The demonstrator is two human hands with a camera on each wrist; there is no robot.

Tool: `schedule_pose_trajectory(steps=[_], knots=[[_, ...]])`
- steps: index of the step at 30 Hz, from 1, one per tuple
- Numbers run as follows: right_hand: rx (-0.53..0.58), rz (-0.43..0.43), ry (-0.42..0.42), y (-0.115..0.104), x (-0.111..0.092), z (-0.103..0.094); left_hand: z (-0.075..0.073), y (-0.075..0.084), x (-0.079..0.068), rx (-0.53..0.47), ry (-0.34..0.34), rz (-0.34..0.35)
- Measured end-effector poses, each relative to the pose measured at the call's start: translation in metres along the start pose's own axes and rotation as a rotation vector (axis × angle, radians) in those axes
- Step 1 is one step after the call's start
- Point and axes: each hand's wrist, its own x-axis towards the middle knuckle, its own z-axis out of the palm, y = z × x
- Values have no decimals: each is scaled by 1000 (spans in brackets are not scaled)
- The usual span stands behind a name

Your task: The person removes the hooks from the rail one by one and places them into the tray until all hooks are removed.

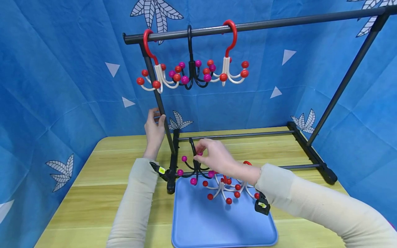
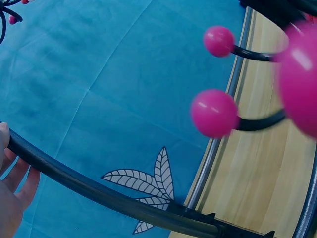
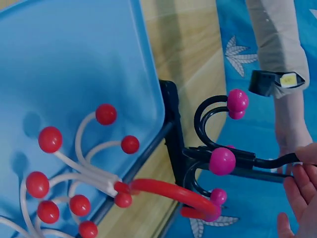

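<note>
My right hand (image 1: 214, 155) pinches a black multi-arm hook hanger (image 1: 196, 165) by its upper stem, between thumb and fingers. Its arms end in pink balls, and it hangs over the blue tray's back left corner. In the right wrist view the fingertips (image 3: 301, 181) hold the hanger near its curved top. My left hand (image 1: 154, 132) grips the left upright post (image 1: 159, 103) of a black rack, thumb in front and fingers behind. Pink balls (image 2: 214, 113) fill the right side of the left wrist view.
Three hangers, such as the black one (image 1: 191, 74), hang from the rack's top bar (image 1: 279, 23). White hangers (image 1: 221, 187) with red hooks and balls lie in the blue tray (image 1: 223, 227), below my right forearm. The rack's base (image 1: 311, 155) stands behind the tray on the wooden table.
</note>
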Motion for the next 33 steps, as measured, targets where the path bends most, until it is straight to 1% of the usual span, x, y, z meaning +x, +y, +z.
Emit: schedule_pose_trajectory(steps=[6, 13, 16, 20, 24, 33], knots=[[-52, -9, -48, 4, -4, 13, 0, 0, -1, -3, 2, -3], [-99, -27, -68, 10, -8, 26, 0, -2, -1, -6, 1, -9], [-129, -60, -73, 14, -9, 30, 0, -2, 0, -8, 0, -8], [-141, -91, -75, 18, -11, 35, 0, -1, 0, -6, -1, -6], [-152, -88, -90, 21, -13, 39, 0, -1, 0, -5, -1, -6], [-238, -88, -177, 23, -17, 48, 1, -2, 0, -5, 4, -6]])
